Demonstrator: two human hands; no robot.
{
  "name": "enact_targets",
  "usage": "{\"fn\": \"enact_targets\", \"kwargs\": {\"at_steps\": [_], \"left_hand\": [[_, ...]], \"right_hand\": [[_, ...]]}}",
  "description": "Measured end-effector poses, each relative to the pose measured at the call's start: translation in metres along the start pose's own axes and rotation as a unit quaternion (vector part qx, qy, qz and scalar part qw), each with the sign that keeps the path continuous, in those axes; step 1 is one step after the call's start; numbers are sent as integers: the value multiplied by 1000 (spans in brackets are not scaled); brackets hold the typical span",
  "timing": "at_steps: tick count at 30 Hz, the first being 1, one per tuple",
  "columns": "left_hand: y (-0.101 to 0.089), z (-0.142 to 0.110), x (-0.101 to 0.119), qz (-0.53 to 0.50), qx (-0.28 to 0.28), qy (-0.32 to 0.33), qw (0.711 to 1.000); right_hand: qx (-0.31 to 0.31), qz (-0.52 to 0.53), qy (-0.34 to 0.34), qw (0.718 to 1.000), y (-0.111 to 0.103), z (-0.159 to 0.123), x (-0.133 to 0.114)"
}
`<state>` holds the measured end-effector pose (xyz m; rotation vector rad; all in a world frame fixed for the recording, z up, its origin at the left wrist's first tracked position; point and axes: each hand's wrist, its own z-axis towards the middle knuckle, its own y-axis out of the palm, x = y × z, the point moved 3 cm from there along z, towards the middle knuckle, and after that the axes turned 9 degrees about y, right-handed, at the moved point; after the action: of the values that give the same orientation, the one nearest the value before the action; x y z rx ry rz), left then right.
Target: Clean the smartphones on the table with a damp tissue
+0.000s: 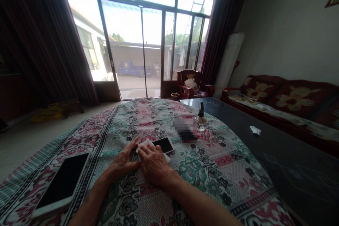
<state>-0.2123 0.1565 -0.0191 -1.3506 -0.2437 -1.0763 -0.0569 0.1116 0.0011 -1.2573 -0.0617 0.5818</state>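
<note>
The left hand [123, 160] and right hand [153, 164] sit close together on the floral cloth-covered surface [201, 173], fingers half-curled over a crumpled white tissue [145, 144]; whether either pinches it cannot be told. The tissue lies against a small black-screened smartphone [164, 144], its long axis running roughly crosswise. To the left lies a larger white-framed smartphone [62, 182], slanting away rightward. Farther on stand a small glass bottle with a dark top [201, 120] and a pixelated, blurred object [185, 129].
</note>
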Motion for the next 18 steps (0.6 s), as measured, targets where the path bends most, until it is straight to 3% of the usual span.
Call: {"fn": "enact_targets", "kwargs": {"at_steps": [10,18], "left_hand": [[-1,-1,-3,-16,-9,2,1000],[0,0,-6,-22,8,14,1000]], "right_hand": [[26,-40,147,988,-13,0,50],[-5,-36,66,997,2,-2,20]]}}
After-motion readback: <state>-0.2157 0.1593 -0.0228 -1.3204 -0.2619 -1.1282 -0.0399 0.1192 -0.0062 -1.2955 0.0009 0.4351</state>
